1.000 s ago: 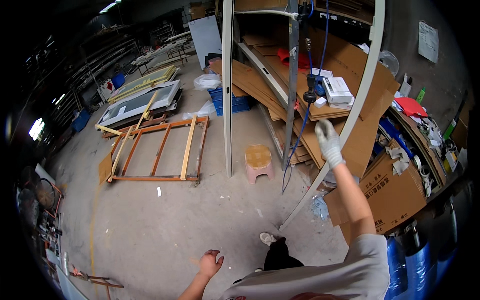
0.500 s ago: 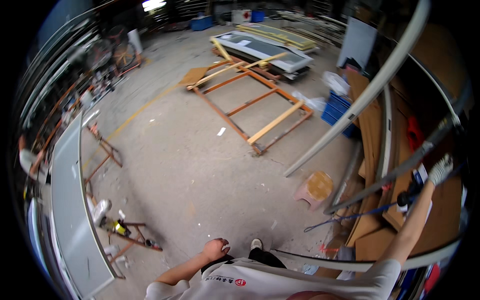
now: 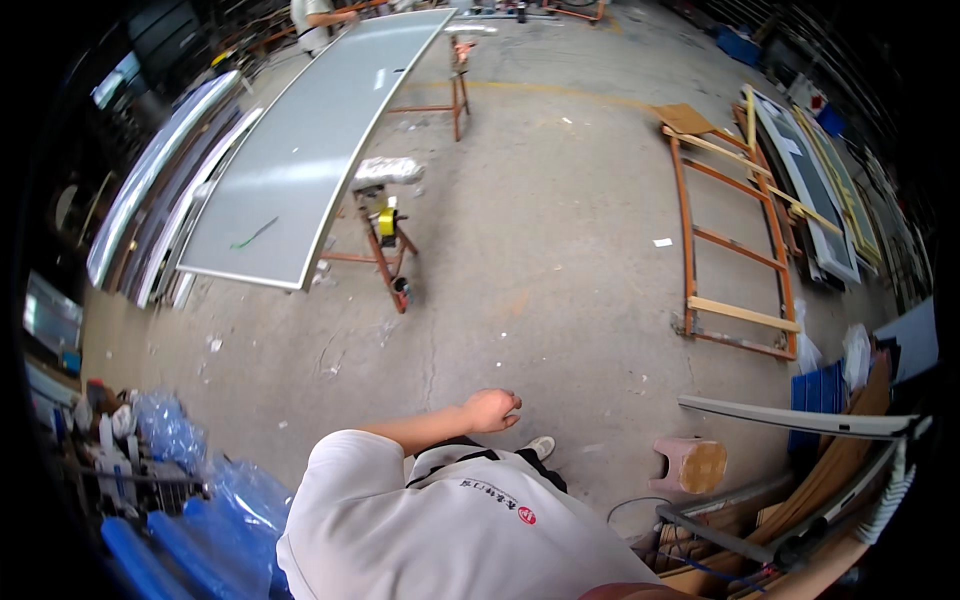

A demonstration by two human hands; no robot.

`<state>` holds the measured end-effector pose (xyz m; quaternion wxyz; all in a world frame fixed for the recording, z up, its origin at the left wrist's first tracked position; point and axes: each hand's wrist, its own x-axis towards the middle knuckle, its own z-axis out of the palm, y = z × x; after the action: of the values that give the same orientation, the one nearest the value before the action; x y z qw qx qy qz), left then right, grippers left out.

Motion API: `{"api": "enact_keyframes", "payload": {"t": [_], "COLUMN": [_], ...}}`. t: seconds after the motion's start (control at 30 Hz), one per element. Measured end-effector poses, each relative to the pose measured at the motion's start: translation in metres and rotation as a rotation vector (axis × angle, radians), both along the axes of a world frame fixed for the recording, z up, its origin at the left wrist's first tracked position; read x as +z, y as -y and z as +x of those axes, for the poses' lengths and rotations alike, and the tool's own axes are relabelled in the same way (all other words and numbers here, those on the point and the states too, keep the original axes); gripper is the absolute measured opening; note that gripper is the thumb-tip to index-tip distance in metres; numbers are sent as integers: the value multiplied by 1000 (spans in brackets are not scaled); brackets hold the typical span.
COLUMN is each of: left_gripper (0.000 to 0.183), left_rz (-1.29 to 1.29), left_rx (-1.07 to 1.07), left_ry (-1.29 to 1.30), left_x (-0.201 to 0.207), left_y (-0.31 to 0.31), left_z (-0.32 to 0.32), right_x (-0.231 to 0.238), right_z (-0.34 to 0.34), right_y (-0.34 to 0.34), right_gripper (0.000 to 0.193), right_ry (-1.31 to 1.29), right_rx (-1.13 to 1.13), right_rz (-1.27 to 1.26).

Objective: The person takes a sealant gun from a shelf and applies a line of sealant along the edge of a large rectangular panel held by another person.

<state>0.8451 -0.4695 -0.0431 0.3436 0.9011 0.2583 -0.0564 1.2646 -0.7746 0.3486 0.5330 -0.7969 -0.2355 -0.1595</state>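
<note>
My bare left hand (image 3: 493,410) hangs in front of my body, its fingers curled in loosely, with nothing visible in them. My right arm reaches out to the lower right. There my right hand (image 3: 886,500), in a white knitted glove, is blurred at the dark rim of the view; its fingers cannot be made out. Nearest to it is the end of a long light-grey profile (image 3: 790,415), which stretches left above a pink stool (image 3: 684,466) with a tan top. A darker grey bar (image 3: 712,533) lies below, beside my forearm.
A large grey panel (image 3: 300,150) lies on rust-brown trestles (image 3: 385,250) at the left; another person (image 3: 320,20) stands at its far end. An orange metal frame (image 3: 735,240) lies on the floor at right. Blue wrapped rolls (image 3: 190,545) are at lower left. Cardboard (image 3: 840,460) leans by a blue crate (image 3: 815,400).
My view has swung left, so the grey panel now shows fully and the orange frame has shifted right. My right hand sits lower in view. My left hand stays curled at my front.
</note>
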Motion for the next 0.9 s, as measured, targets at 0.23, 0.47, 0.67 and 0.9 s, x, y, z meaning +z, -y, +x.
{"api": "enact_keyframes", "payload": {"t": [0.23,0.47,0.67,0.9], "left_gripper": [27,32,43,48], "left_rz": [13,23,320,456], "left_rx": [412,930,1208,1355], "left_ry": [31,148,211,101], "left_x": [-24,-20,8,32], "left_y": [-6,-16,-87,-190], "left_z": [-199,-331,-402,-476], "right_x": [-172,-222,-250,-280], "right_z": [-157,-363,-489,-565], "right_y": [-242,-395,-496,-608], "right_gripper": [22,39,35,31], "right_ry": [-478,-639,-429,-467], "right_rx": [797,1618,1761,1804], "right_rz": [-782,-1048,-1367,-1313]}}
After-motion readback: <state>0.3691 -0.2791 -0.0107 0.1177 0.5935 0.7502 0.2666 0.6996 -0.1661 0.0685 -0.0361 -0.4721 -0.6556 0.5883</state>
